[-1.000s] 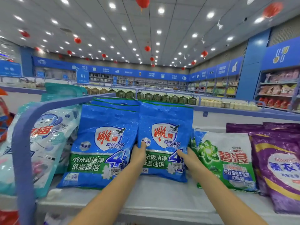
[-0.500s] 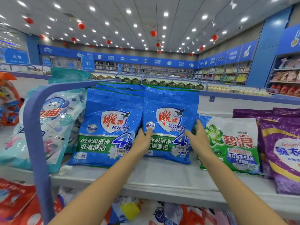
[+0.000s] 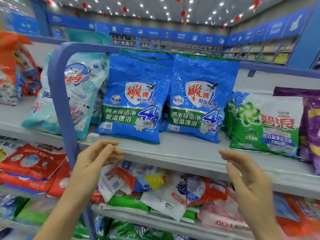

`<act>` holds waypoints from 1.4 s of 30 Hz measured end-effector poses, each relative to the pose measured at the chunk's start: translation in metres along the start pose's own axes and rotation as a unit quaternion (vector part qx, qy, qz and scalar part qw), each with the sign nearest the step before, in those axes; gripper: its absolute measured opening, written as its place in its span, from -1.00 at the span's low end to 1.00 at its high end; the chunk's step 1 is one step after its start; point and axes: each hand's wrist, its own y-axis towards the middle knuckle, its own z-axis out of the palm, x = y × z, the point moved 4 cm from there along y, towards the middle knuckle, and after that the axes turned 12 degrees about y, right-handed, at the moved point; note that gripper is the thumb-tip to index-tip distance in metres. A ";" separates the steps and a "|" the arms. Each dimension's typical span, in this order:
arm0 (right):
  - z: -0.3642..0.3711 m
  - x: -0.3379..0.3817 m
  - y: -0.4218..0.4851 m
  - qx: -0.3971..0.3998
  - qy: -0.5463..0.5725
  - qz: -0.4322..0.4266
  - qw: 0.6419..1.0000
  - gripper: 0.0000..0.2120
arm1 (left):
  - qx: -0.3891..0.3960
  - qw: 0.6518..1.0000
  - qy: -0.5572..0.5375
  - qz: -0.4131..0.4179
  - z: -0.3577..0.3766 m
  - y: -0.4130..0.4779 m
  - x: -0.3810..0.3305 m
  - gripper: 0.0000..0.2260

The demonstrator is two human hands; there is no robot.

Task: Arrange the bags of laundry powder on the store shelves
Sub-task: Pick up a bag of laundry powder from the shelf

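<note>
Two hands hang nearest to us, both empty: our left hand (image 3: 97, 158) at about 8 o'clock and our right hand (image 3: 245, 175) at about 4 o'clock. The palms face each other and the fingers are loosely apart and gently curved, gripping nothing. Both hover in front of the grey shelf edge (image 3: 173, 157), clear of every package.

Under that edge, toward 6 o'clock, a jumble of red, white and green packets (image 3: 155, 186) lies disordered on the lower shelf.

Beyond the edge, at 12 o'clock, two laundry powder bags stand side by side, leaning back. The left blue bag (image 3: 135, 99) and the right blue bag (image 3: 200, 97) are close enough that we cannot tell whether their sides touch, and more of the same kind stand behind them. At 3 o'clock a green bag (image 3: 265, 125) leans just beside the right blue one. At 9 o'clock a pale teal bag (image 3: 81, 87) sits behind the blue upright post (image 3: 60, 94).

We judge the blue pair placed and another bag due. To do that well, we take one bag by both side edges, not the slack top. We stand it on its base, label forward, and press it back against its row so it cannot slump forward.
</note>
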 end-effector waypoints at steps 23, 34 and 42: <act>0.299 -0.178 -0.019 0.278 -0.434 0.108 0.850 -0.35 | -0.028 0.977 0.106 -0.185 -0.146 -0.068 0.118 -0.87; 0.245 -0.166 -0.005 -0.001 -0.382 0.130 0.915 -0.63 | 0.038 0.979 0.093 -0.179 -0.152 -0.051 0.138 -0.88; 0.175 -0.116 -0.043 -0.092 -0.038 0.188 0.977 -0.60 | 0.101 0.976 0.075 -0.180 -0.131 -0.048 0.155 -0.90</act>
